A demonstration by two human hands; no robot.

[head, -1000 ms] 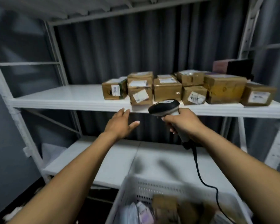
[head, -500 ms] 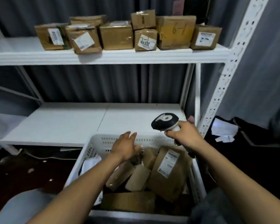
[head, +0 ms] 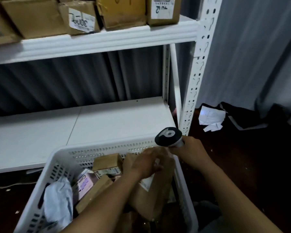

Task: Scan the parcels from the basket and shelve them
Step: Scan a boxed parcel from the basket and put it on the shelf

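A white perforated basket (head: 62,158) stands low in front of me, holding several brown parcels, a pink box (head: 84,184) and a pale plastic bag (head: 57,204). My left hand (head: 144,163) reaches into it and grips the top edge of a large brown paper parcel (head: 154,195) with a white label. My right hand (head: 190,152) grips the handle of a black and grey barcode scanner (head: 168,137) just above the basket's far right corner. The hold is blurred by motion.
The white upper shelf (head: 107,41) carries several labelled cardboard boxes (head: 123,12). The white lower shelf (head: 91,121) lies behind the basket. A perforated white upright (head: 196,78) stands at right. Crumpled paper (head: 210,118) and dark cloth lie on the floor at right.
My view dropped from the upper shelf to the basket. My left hand went from open in the air down into the basket onto the large brown parcel. The scanner came down with my right hand.
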